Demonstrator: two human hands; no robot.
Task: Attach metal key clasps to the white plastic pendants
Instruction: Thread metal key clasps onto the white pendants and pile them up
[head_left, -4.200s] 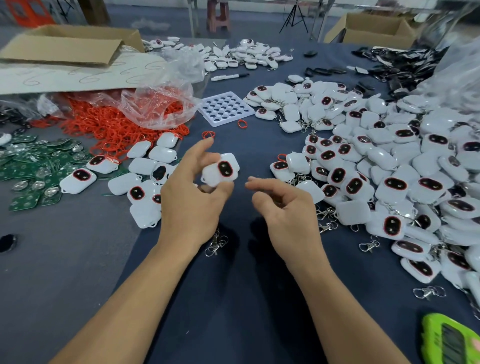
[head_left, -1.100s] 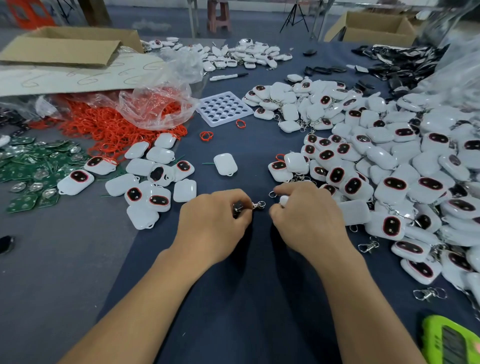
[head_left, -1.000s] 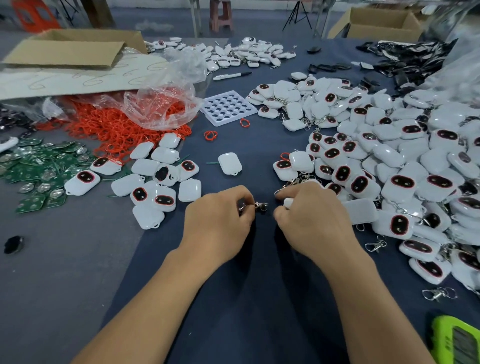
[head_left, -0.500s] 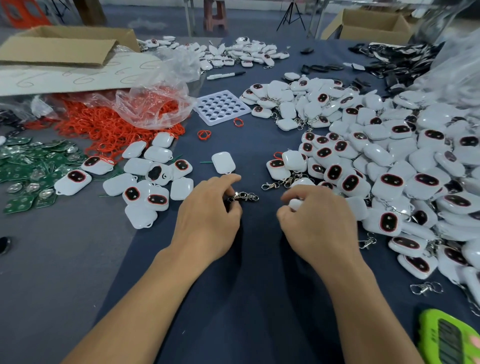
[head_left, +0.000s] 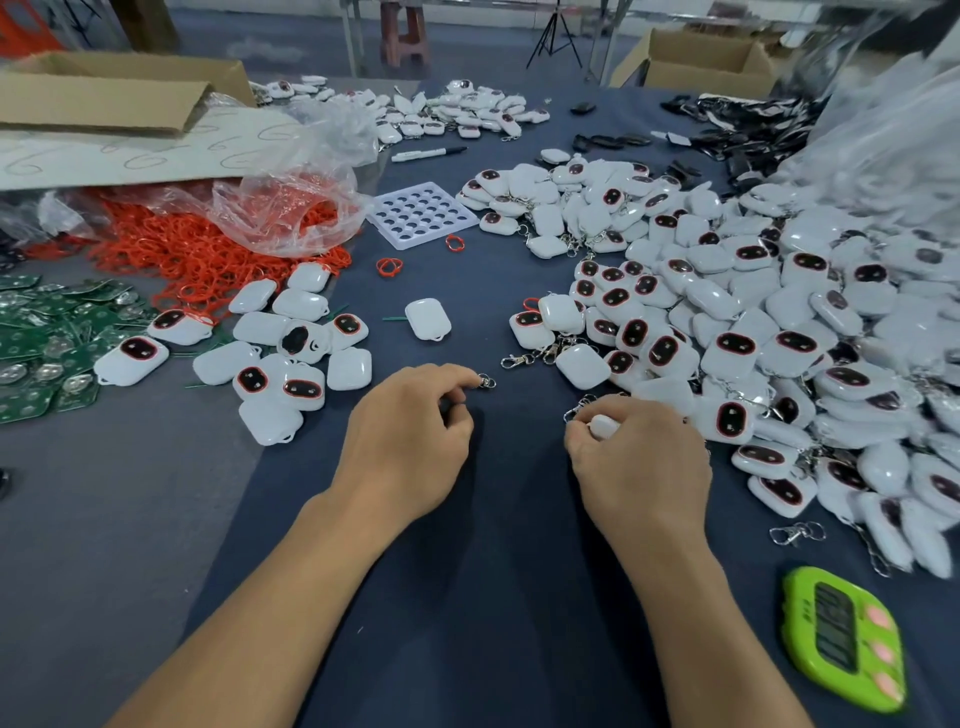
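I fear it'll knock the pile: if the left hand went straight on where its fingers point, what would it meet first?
The left hand, pinching a small metal clasp, would probably first meet the loose silver clasp at the edge of the white plastic pendant pile; depth unclear.

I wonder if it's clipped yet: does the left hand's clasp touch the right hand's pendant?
Apart. The head view shows bare dark cloth between the clasp and the pendant.

Right hand hides most of white pendant, only a corner shows. Left hand covers metal clasp excl. its ring. Green timer display too blurred to read. Pendant pile cut off at rt edge.
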